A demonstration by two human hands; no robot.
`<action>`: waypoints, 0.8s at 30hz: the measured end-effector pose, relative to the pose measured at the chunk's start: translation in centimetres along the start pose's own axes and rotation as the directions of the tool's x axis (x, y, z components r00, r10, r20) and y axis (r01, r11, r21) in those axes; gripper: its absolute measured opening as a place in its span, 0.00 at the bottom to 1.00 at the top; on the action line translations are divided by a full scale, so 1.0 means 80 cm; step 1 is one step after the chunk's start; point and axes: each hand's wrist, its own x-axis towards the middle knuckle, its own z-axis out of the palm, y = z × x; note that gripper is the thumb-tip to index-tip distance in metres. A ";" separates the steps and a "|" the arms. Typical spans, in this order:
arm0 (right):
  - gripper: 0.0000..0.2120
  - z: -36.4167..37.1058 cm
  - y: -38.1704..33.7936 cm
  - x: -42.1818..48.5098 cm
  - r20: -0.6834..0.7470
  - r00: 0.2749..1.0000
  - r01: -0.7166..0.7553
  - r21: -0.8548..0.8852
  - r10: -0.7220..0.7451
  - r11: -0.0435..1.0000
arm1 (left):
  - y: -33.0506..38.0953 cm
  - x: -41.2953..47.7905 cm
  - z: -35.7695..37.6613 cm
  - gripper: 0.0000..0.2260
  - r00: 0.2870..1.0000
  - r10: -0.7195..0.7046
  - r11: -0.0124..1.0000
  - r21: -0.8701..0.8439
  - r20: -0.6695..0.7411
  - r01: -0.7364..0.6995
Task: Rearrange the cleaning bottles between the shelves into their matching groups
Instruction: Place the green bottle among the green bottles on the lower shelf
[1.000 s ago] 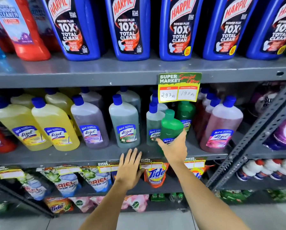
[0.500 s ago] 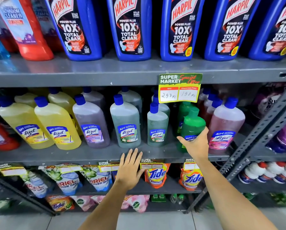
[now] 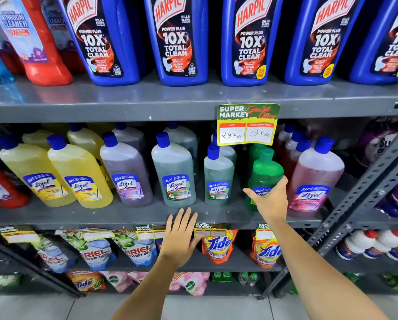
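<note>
Green bottle (image 3: 266, 174) is in my right hand (image 3: 270, 199), fingers wrapped around its lower half, label mostly covered. It sits at the right part of the middle shelf (image 3: 124, 215), tilted a bit left, base at or just above the shelf, can't tell which. Another green bottle (image 3: 254, 155) is right behind it. Pink bottle (image 3: 313, 179) just beside on the right, small grey-green bottle (image 3: 218, 179) just left, then a bigger grey-green one (image 3: 173, 174), a purple one (image 3: 126, 172) and yellow bottles (image 3: 78, 174) further left. My left hand (image 3: 179, 239) is flat and open, empty, fingertips against the shelf's front edge. Price tag (image 3: 247, 124) hangs from the top shelf above; blue bottles (image 3: 177, 40) stand up there.
</note>
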 end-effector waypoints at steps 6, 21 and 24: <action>0.52 0.001 0.005 -0.003 0.010 1.000 -0.011 -0.019 0.011 1.000 | 0.001 -0.001 -0.003 0.29 1.000 -0.009 1.000 0.018 0.017 0.009; 0.31 0.039 -0.144 -0.172 0.080 0.696 0.642 0.374 -0.713 0.669 | -0.085 -0.091 -0.164 0.26 0.859 -0.184 0.983 -0.068 -0.477 0.173; 0.28 0.050 -0.239 -0.169 -0.043 0.545 0.778 0.398 -0.837 0.486 | -0.148 -0.128 -0.234 0.26 0.766 -0.237 0.965 -0.055 -0.597 0.256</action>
